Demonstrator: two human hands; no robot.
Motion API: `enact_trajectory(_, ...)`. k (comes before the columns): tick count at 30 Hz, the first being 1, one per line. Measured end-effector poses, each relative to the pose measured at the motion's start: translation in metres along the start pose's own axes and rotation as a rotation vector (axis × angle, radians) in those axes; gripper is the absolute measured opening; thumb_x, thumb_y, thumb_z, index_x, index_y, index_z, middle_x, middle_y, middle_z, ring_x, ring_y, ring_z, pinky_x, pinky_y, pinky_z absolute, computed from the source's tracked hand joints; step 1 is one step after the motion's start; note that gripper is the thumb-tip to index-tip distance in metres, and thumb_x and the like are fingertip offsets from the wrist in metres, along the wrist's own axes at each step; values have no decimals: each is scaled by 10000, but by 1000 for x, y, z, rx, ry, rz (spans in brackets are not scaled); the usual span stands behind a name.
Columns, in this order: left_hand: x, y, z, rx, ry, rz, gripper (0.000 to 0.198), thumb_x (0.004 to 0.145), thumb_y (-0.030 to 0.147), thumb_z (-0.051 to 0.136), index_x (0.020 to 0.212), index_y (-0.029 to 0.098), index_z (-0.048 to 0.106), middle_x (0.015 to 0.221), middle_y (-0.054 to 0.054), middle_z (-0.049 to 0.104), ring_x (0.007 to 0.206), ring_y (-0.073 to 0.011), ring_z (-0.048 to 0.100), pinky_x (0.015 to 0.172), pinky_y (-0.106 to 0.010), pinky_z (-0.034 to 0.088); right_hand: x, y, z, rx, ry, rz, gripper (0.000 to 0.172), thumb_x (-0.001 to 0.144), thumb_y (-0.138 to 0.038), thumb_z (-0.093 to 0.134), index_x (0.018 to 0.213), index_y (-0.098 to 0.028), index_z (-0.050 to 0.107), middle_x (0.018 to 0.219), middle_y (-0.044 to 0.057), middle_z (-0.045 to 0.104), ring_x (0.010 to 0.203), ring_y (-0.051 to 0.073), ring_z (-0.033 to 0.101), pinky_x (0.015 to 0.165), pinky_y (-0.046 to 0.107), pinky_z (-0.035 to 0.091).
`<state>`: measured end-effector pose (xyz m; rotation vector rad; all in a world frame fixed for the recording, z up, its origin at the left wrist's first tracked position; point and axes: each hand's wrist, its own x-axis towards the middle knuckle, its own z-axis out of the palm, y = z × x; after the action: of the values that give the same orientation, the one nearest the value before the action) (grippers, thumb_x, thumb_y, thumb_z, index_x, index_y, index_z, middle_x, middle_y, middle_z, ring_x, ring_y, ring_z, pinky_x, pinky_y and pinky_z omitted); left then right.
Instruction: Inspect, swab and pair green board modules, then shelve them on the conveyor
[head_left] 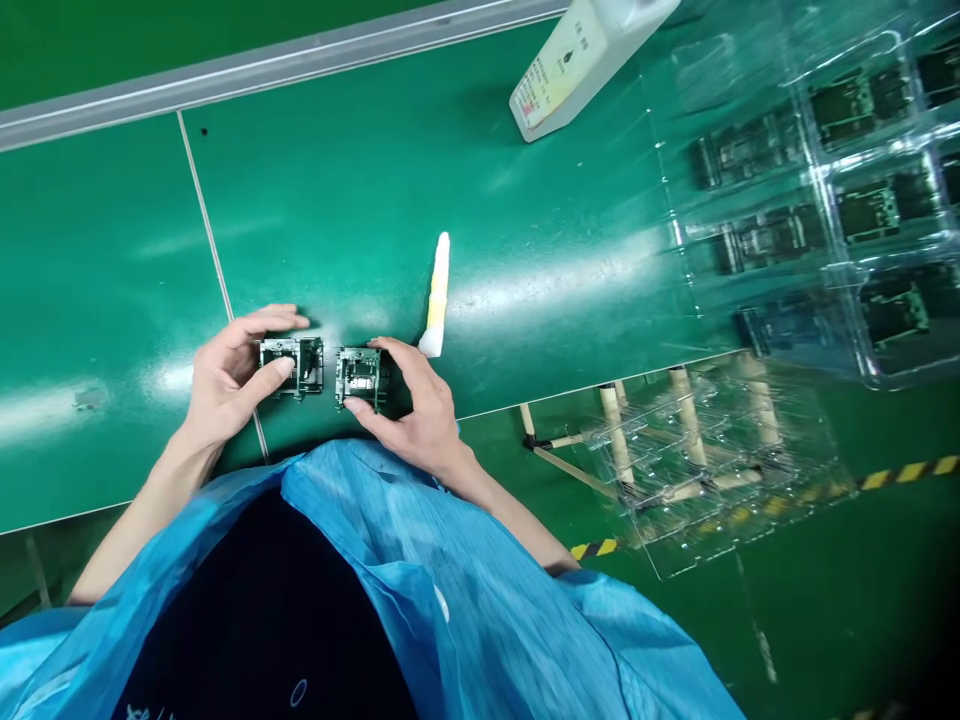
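- Now the left hand (225,385) pinches a small green part (292,365) between thumb and fingers, low over the green counter (525,250).
- The right hand (420,415) grips a second part (361,377) likewise, just beside the first and apart from it.
- Judged step: both parts held side by side near the counter's front edge.
- Any further handling calls for a light, even grip; a white stick (437,295) lies close.

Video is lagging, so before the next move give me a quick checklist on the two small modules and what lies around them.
1. Left hand grips left module: ok.
2. Right hand grips right module: ok.
3. Modules apart, not touching: ok.
4. White swab clear of both modules: ok, though its tip is near the right hand.
5. Bottle capped: cannot tell.
6. Clear tray stocked with modules: ok.
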<state>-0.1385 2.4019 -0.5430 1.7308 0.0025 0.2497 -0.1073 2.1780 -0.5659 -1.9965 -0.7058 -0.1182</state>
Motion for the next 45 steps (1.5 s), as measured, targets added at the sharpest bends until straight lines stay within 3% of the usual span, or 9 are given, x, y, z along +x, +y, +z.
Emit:
enact_trajectory(4,-2,32,-1,2,-27,44,539,829,238,772,1346,297,632,1446,-37,606,1486,-297,417,1291,-506,297,12,-18,-8,79,76,-2,524,902,-419,711,1313,-162,512,1225,159,702,1153,244,696,995,409,605)
enact_trajectory(7,-2,55,13,-80,-74,25,488,878,246,718,1356,278,629,1467,-58,591,1450,-292,468,1235,-455,404,22,-31,-5,105,119,-96,563,890,-411,737,1331,-164,488,1238,172,691,1191,252,681,1006,407,607)
enact_trajectory(10,2,64,31,-159,-27,-11,357,886,196,689,1234,274,705,1397,-55,649,1319,-237,597,1064,-355,551,28,-38,1,114,145,-139,571,885,-395,749,1336,-168,483,1250,181,683,1208,262,673,1004,412,613)
enact_trajectory(16,4,62,47,-227,158,-72,176,847,128,704,959,253,760,1139,-30,760,1099,-186,704,918,-303,594,26,-37,9,93,203,-189,614,885,-412,750,1370,-160,469,1223,194,692,1201,285,680,963,429,638)
enact_trajectory(25,-2,71,41,-68,80,43,222,863,122,696,1035,249,754,1044,-41,767,1064,-202,713,962,-359,593,27,-31,-2,194,56,-251,743,861,-470,768,1433,-144,423,1316,218,649,1260,305,640,1017,465,596)
enact_trajectory(30,-12,55,-5,159,81,181,532,824,228,763,1332,328,642,1334,-37,678,1310,-275,594,1184,-498,458,26,-16,-29,105,-88,-105,626,866,-429,761,1376,-173,504,1314,177,668,1244,294,651,1061,476,561)
enact_trajectory(35,-28,21,-48,357,-137,-62,822,776,334,828,1504,341,447,1516,-103,528,1368,-333,532,1074,-519,532,19,1,-35,2,-276,57,591,923,-434,677,1416,-183,469,1356,176,642,1252,316,643,1018,509,581)
enact_trajectory(38,-29,6,-41,417,-210,-147,878,766,405,839,1526,308,409,1511,-152,529,1287,-333,587,1000,-502,560,23,-1,-22,-14,-350,64,588,941,-433,654,1422,-170,441,1368,186,623,1275,327,620,1019,535,574)
enact_trajectory(45,-22,-10,-17,123,-66,-117,653,724,410,884,1296,225,627,1313,-138,675,1209,-277,656,1022,-417,562,43,-28,-14,-116,-288,-143,618,955,-408,654,1444,-122,407,1343,202,624,1243,330,628,997,508,604)
